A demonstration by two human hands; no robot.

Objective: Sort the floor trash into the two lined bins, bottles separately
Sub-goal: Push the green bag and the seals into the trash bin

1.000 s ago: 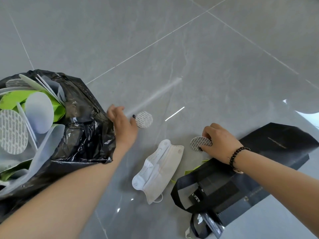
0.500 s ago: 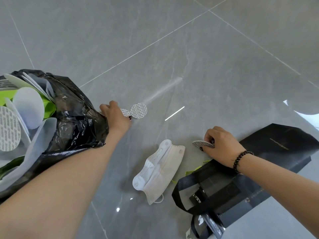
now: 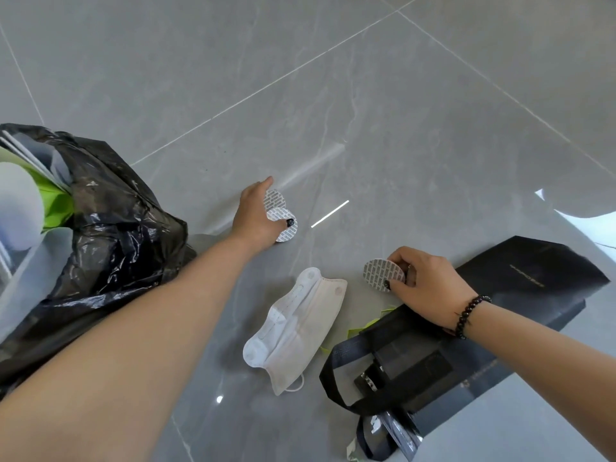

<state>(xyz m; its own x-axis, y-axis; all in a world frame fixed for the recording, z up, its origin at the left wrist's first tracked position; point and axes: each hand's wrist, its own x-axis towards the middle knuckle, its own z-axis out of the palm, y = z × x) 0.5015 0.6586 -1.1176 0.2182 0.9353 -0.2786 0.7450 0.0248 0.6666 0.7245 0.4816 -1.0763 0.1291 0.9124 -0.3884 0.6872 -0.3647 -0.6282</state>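
Trash spread on the floor between a lined bin and a flat bag

The lined bin (image 3: 110, 235) stands at the far left, with sheets and round seals inside it. Just right of the bin, the left hand (image 3: 258, 216) lies on two overlapping seal discs (image 3: 280, 215) on the floor (image 3: 400, 111). Nearer to the person, between the two arms, a face mask (image 3: 296, 328) lies on the floor. Right of the mask, the right hand (image 3: 423, 281) holds a third seal disc (image 3: 381, 273) just above the floor. Under this wrist and to the right, a paper bag (image 3: 520, 295) lies flat, its handles (image 3: 336, 371) toward the mask, and some paper scraps (image 3: 376, 320) show from under its left edge.
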